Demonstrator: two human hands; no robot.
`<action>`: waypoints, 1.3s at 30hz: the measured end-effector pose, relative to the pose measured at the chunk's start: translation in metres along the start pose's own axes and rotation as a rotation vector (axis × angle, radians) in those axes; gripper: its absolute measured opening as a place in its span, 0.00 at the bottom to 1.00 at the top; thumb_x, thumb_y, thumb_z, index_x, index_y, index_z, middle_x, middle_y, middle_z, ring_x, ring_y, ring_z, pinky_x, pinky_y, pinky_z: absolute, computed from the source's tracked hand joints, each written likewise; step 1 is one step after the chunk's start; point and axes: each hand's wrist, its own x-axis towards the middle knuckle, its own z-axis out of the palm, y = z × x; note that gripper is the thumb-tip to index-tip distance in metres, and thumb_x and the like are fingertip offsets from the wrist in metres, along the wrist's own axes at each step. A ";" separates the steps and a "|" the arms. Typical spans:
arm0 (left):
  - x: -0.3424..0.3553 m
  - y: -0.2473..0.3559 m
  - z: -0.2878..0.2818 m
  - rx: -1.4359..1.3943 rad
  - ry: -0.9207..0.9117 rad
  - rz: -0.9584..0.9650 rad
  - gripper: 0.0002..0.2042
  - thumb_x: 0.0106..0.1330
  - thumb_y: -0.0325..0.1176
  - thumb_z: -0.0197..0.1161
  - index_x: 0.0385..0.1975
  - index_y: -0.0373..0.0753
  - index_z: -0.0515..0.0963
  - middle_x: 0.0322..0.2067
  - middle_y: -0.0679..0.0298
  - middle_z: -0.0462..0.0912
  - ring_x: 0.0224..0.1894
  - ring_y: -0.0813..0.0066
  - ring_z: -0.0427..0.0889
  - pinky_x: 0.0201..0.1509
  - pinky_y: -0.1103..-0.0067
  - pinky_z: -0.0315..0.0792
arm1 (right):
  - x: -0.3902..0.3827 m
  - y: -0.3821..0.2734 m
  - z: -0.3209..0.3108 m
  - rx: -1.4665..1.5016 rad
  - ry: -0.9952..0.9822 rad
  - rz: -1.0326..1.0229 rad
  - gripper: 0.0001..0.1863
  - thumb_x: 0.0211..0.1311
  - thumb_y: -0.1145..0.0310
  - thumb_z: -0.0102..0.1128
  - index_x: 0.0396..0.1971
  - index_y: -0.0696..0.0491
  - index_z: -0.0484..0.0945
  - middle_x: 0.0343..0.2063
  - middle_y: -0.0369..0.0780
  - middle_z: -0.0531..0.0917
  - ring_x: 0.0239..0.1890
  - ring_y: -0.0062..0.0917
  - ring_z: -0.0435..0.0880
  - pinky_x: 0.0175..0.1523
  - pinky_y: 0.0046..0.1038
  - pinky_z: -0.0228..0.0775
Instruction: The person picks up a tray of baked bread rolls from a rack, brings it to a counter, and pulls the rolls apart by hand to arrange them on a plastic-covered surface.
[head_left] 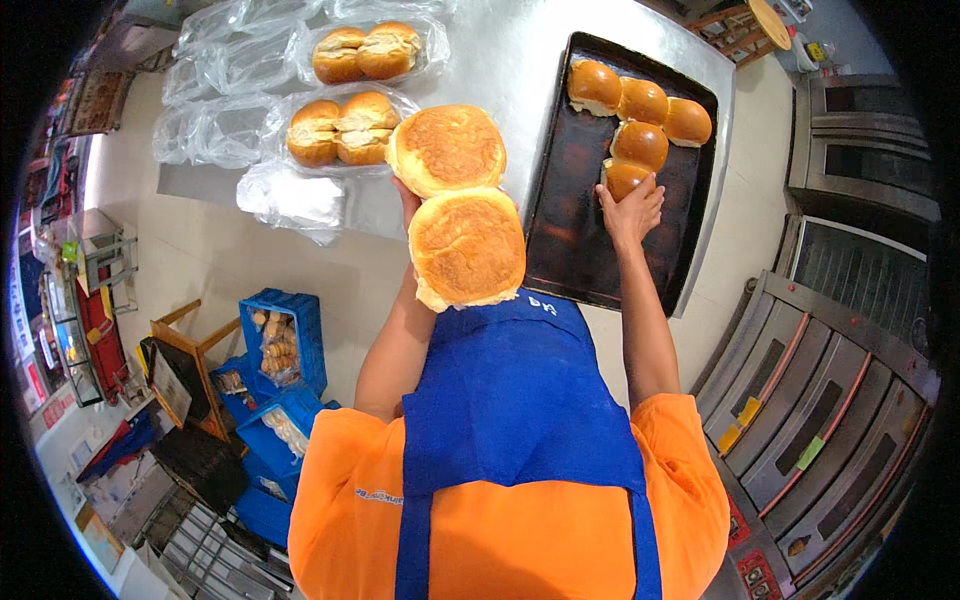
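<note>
My left hand (409, 203) holds up a joined pair of bread buns (468, 245), their browned flat bases toward me; most of its fingers are hidden behind the bread. On the dark baking tray (560, 270) my right hand (632, 212) grips the nearest glossy bun (626, 178), which touches another bun (640, 145) just beyond it. Three more buns (641, 101) sit in a row at the tray's far end. Left of the held bread, clear plastic bags (275, 130) on the metal table (500, 50) hold bun pairs (344, 128), with pale torn sides facing up.
Flat empty bags (235, 60) cover the table's left end, and a stack of white plastic bags (292, 200) lies at its near edge. Blue crates (312, 340) with packed goods stand on the floor at left. Ovens (820, 420) line the right side. A wooden stool (765, 25) stands behind.
</note>
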 end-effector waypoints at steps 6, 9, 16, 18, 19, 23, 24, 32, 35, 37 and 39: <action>-0.003 0.003 -0.007 0.045 0.117 0.130 0.47 0.64 0.79 0.43 0.74 0.49 0.61 0.64 0.53 0.75 0.61 0.51 0.80 0.62 0.55 0.79 | 0.026 0.005 0.002 0.105 -0.062 0.058 0.61 0.48 0.49 0.78 0.76 0.58 0.51 0.67 0.65 0.64 0.68 0.57 0.66 0.71 0.49 0.61; -0.009 0.000 -0.004 0.061 0.079 0.132 0.44 0.67 0.77 0.41 0.74 0.50 0.60 0.67 0.55 0.72 0.63 0.54 0.79 0.64 0.56 0.78 | 0.039 0.015 -0.035 0.385 -0.044 0.107 0.58 0.49 0.51 0.76 0.76 0.60 0.54 0.63 0.60 0.73 0.65 0.49 0.74 0.71 0.42 0.64; -0.007 -0.010 -0.003 0.250 0.204 0.238 0.43 0.70 0.75 0.40 0.75 0.49 0.59 0.68 0.56 0.72 0.64 0.55 0.78 0.64 0.57 0.78 | -0.010 0.036 -0.113 2.444 -0.616 0.308 0.43 0.68 0.40 0.55 0.75 0.50 0.60 0.69 0.55 0.69 0.64 0.52 0.76 0.65 0.53 0.73; -0.005 -0.012 -0.003 0.295 0.223 0.244 0.43 0.70 0.75 0.39 0.75 0.49 0.59 0.68 0.56 0.71 0.64 0.55 0.78 0.64 0.57 0.78 | -0.023 0.029 -0.122 2.540 -0.817 0.243 0.45 0.67 0.34 0.55 0.74 0.49 0.61 0.68 0.57 0.68 0.63 0.58 0.75 0.62 0.56 0.75; -0.003 -0.013 -0.003 0.318 0.234 0.246 0.42 0.70 0.74 0.39 0.75 0.49 0.59 0.68 0.56 0.71 0.64 0.56 0.78 0.64 0.57 0.78 | -0.026 0.024 -0.124 2.602 -0.875 0.240 0.47 0.65 0.30 0.55 0.74 0.50 0.62 0.66 0.59 0.70 0.63 0.57 0.76 0.62 0.55 0.75; 0.003 -0.013 -0.005 0.406 0.273 0.261 0.41 0.72 0.73 0.38 0.75 0.47 0.59 0.69 0.56 0.70 0.65 0.56 0.77 0.65 0.58 0.77 | -0.034 0.012 -0.133 2.651 -0.868 0.142 0.45 0.67 0.32 0.54 0.73 0.51 0.63 0.63 0.59 0.73 0.61 0.56 0.78 0.61 0.55 0.78; 0.004 -0.014 -0.004 0.427 0.291 0.262 0.41 0.73 0.72 0.37 0.75 0.47 0.58 0.69 0.56 0.70 0.66 0.57 0.77 0.66 0.59 0.76 | -0.035 0.012 -0.135 2.641 -0.878 0.215 0.45 0.67 0.32 0.54 0.73 0.51 0.63 0.63 0.59 0.73 0.62 0.56 0.78 0.61 0.55 0.78; 0.013 -0.018 0.003 0.482 0.349 0.198 0.42 0.73 0.72 0.38 0.76 0.43 0.57 0.70 0.55 0.68 0.68 0.56 0.74 0.68 0.60 0.74 | -0.045 0.013 -0.134 2.638 -0.858 0.378 0.46 0.68 0.31 0.50 0.74 0.50 0.61 0.65 0.57 0.73 0.62 0.59 0.78 0.58 0.59 0.80; 0.014 -0.021 0.004 0.517 0.267 0.183 0.43 0.72 0.72 0.39 0.76 0.43 0.57 0.71 0.55 0.67 0.69 0.56 0.72 0.69 0.59 0.73 | -0.048 0.014 -0.130 2.569 -0.758 0.291 0.45 0.68 0.30 0.47 0.74 0.50 0.61 0.64 0.57 0.74 0.61 0.57 0.79 0.58 0.58 0.80; 0.014 -0.023 0.004 0.525 0.296 0.157 0.44 0.72 0.73 0.40 0.76 0.42 0.56 0.71 0.54 0.67 0.70 0.56 0.71 0.70 0.60 0.71 | -0.050 0.014 -0.129 2.580 -0.782 0.290 0.45 0.69 0.30 0.46 0.73 0.49 0.62 0.63 0.56 0.75 0.60 0.57 0.79 0.58 0.58 0.80; 0.015 -0.025 0.005 0.591 0.301 0.185 0.44 0.72 0.72 0.42 0.76 0.41 0.55 0.72 0.54 0.66 0.70 0.57 0.70 0.72 0.61 0.70 | -0.052 0.015 -0.130 2.537 -0.769 0.322 0.44 0.69 0.29 0.45 0.73 0.49 0.63 0.60 0.55 0.78 0.57 0.55 0.82 0.57 0.58 0.81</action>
